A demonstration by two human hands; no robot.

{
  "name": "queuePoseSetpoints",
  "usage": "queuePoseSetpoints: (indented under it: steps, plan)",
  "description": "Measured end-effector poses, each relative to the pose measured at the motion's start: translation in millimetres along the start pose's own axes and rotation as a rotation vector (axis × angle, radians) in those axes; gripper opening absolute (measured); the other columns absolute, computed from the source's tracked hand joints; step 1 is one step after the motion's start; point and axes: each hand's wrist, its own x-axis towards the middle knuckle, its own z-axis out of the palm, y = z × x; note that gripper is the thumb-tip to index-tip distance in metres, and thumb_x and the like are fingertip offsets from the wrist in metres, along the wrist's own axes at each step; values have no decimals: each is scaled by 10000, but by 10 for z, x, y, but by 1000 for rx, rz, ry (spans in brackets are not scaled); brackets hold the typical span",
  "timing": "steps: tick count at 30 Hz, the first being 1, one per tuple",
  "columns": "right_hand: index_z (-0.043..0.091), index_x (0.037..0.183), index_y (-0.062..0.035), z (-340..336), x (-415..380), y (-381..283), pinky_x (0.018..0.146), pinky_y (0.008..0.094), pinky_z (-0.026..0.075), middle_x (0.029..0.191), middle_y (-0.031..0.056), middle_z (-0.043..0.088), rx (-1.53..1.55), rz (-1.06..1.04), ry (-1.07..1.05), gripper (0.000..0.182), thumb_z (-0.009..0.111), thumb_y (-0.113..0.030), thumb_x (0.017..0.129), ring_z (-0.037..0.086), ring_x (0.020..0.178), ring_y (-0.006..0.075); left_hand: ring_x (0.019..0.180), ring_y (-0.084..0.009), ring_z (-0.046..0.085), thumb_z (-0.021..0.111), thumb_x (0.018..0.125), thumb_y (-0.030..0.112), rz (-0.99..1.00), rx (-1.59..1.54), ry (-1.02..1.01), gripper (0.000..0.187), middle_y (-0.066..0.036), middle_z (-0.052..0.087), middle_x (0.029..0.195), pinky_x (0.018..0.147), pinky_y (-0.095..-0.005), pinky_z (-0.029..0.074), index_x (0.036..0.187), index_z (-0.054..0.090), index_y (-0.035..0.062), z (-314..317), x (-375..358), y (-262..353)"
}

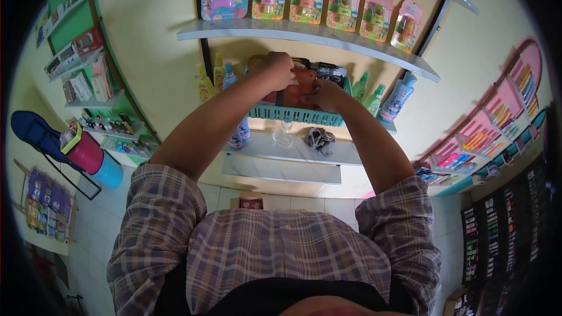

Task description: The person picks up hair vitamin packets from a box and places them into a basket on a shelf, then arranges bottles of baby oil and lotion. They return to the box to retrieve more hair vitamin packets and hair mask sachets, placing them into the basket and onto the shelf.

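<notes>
A teal plastic basket sits on the shelf in front of me, filled with dark and brown flat items. Over it, my right hand grips the right edge of a reddish-brown wallet-like item, fingers closed. My left hand bends over the upper left of the same item with its fingers curled; their tips are partly hidden, and they seem to pinch it. Black packaged items show behind my right hand in the basket.
Yellow bottles and blue spray bottles stand left of the basket. Green bottles and a large blue bottle stand right. An upper shelf with carded bottles overhangs. Below lie a clear item and a grey cloth-like bundle.
</notes>
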Motion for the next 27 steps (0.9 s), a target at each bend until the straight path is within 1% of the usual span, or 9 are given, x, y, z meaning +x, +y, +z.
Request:
queuePoseSetpoints:
  steps: [2, 6, 9, 12, 15, 17, 21, 23, 27]
  plan:
    - [675, 1123, -33, 22, 52, 53, 732, 341, 569, 973, 128, 722, -12, -15, 0, 480, 842, -310, 768, 715, 823, 222, 873, -203, 732, 697, 826, 43, 86, -25, 71, 296, -107, 757, 908, 774, -331, 572, 1121, 712, 55, 43, 76, -93]
    - [672, 1118, -20, 1, 0, 16, 718, 316, 554, 964, 113, 720, 73, -64, -80, 479, 840, -302, 770, 702, 798, 189, 863, -215, 734, 685, 788, -26, 126, -181, 52, 283, -133, 754, 901, 768, -323, 574, 1060, 730, 36, 80, 179, -207]
    - [606, 1178, -9, -20, -28, -32, 686, 279, 561, 992, 74, 685, 53, -31, -165, 451, 824, -182, 823, 672, 814, 139, 843, -221, 737, 658, 782, -44, 150, -207, -34, 247, -147, 751, 898, 760, -326, 577, 1001, 745, 31, 56, 210, -215]
    - [616, 1169, -10, -2, 9, -13, 674, 277, 556, 1006, 77, 684, 217, -48, -202, 378, 767, -207, 884, 668, 809, 136, 823, -223, 739, 633, 780, -58, 179, -182, 0, 218, -156, 751, 890, 752, -326, 578, 936, 759, 27, 36, 221, -218]
    - [618, 1178, -18, -20, 39, -69, 658, 282, 558, 1050, 89, 678, 302, 128, -275, 352, 680, -282, 955, 672, 806, 152, 825, -226, 739, 618, 786, -57, 201, -107, -30, 219, -157, 751, 883, 753, -328, 577, 920, 768, 29, 4, 237, -215]
    - [614, 1188, -21, -36, 8, -106, 638, 295, 565, 1091, 98, 668, 433, 248, -188, 396, 618, -361, 987, 679, 794, 178, 861, -304, 712, 761, 753, 59, 177, -71, -49, 162, -132, 745, 916, 799, -388, 563, 899, 796, 122, 10, 288, -244]
    - [614, 1189, -24, -19, 29, -64, 639, 312, 577, 1121, 102, 663, 333, 206, -186, 399, 619, -367, 985, 691, 800, 203, 866, -308, 711, 767, 738, 61, 192, -62, -69, 167, -137, 745, 922, 805, -392, 564, 890, 798, 122, 20, 299, -265]
    - [616, 1188, -31, -1, 77, -36, 656, 320, 585, 1145, 110, 659, 323, 209, -171, 390, 618, -365, 986, 698, 812, 214, 809, -238, 732, 587, 788, -38, 240, -11, -32, 248, -154, 749, 865, 757, -334, 572, 911, 781, 55, 11, 266, -244]
    - [612, 1207, -36, -8, 89, -3, 675, 325, 592, 1151, 112, 661, 341, 206, -193, 395, 624, -361, 983, 701, 829, 217, 806, -236, 729, 616, 784, -19, 227, -31, -20, 226, -139, 750, 865, 759, -334, 569, 919, 779, 60, 1, 227, -224]
